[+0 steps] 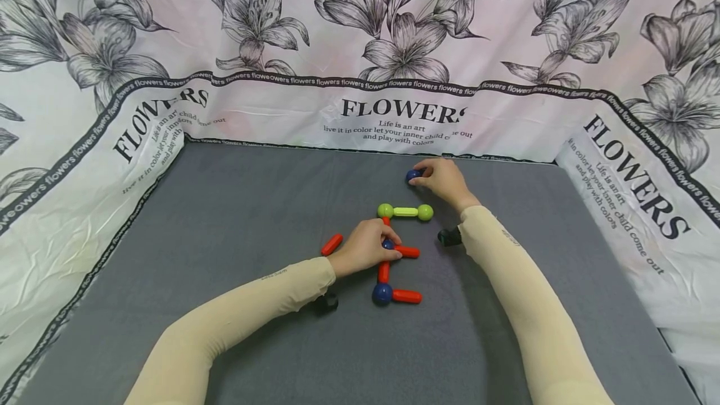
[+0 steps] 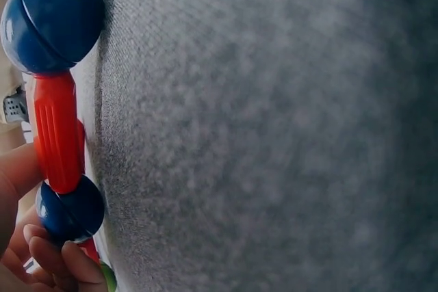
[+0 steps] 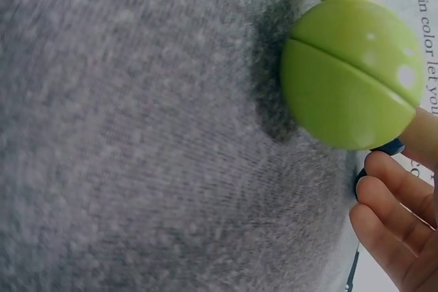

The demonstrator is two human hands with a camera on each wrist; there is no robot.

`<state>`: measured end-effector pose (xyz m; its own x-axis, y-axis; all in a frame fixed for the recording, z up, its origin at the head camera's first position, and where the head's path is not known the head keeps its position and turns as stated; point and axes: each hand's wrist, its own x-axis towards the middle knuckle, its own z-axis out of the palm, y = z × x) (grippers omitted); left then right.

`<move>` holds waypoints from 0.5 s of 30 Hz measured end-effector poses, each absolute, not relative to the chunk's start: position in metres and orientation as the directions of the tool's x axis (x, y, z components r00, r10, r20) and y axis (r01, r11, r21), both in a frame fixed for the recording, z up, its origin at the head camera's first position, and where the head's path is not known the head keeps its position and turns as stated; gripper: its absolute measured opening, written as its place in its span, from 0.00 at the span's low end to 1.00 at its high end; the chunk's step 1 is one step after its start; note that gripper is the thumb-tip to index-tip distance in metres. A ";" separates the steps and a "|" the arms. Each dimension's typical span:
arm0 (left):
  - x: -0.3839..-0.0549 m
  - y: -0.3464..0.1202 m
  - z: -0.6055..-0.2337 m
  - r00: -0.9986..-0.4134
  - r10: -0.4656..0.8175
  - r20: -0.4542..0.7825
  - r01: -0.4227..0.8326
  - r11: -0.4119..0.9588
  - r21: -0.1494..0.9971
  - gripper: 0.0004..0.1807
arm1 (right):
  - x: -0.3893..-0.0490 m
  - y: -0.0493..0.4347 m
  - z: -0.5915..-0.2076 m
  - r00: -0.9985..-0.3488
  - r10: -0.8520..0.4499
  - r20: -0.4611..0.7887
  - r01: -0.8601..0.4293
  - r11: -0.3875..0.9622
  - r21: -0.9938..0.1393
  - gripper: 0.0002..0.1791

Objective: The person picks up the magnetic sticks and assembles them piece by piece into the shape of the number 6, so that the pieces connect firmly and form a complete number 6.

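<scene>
The table [image 1: 270, 205] had a grey surface; behind it and along both sides was a white cloth [image 1: 281, 114] with printed flowers [image 1: 405, 42].

— What is seen behind the grey surface [image 1: 253, 199]?
— A white sheet [image 1: 270, 114] is draped there, printed with black line-drawn lilies [image 1: 405, 49], and the left and right of the grey surface are flanked by it too.
— And between lilies and grey surface?
— A dark lettered band [image 1: 337, 82] is set there; beneath it, "FLOWERS" lettering [image 1: 394, 110] is repeated on all three sides. Light is caught in the sheet's creases; soft shadows are cast on the grey surface.
</scene>
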<state>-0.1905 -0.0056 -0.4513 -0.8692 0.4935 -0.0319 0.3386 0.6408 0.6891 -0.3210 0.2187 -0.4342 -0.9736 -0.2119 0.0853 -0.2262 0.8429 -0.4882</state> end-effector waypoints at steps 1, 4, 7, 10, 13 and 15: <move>-0.190 -0.005 -0.451 -0.869 0.494 -0.028 0.340 0.639 0.690 0.11 | -0.321 0.219 -0.434 -0.973 -0.214 0.088 -0.229 0.843 -0.486 0.23; -0.190 -0.005 -0.451 -0.871 0.490 -0.024 0.341 0.640 0.689 0.10 | -0.318 0.220 -0.431 -0.972 -0.210 0.105 -0.234 0.834 -0.500 0.22; -0.189 -0.005 -0.451 -0.872 0.489 -0.026 0.341 0.643 0.686 0.11 | -0.313 0.222 -0.428 -0.968 -0.210 0.138 -0.251 0.815 -0.521 0.22; -0.188 -0.005 -0.451 -0.871 0.490 -0.030 0.341 0.648 0.682 0.11 | -0.303 0.224 -0.424 -0.961 -0.217 0.171 -0.276 0.795 -0.540 0.22; -0.188 -0.005 -0.451 -0.871 0.490 -0.036 0.338 0.651 0.680 0.11 | -0.290 0.225 -0.421 -0.957 -0.224 0.185 -0.290 0.780 -0.554 0.22; -0.188 -0.005 -0.451 -0.870 0.491 -0.038 0.338 0.652 0.679 0.10 | -0.280 0.226 -0.418 -0.956 -0.230 0.184 -0.294 0.776 -0.558 0.23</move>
<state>-0.1876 -0.0051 -0.4511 -0.8704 0.4909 -0.0380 0.3379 0.6518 0.6789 -0.2798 0.2259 -0.4184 -0.9556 -0.2303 0.1836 -0.2942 0.7760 -0.5580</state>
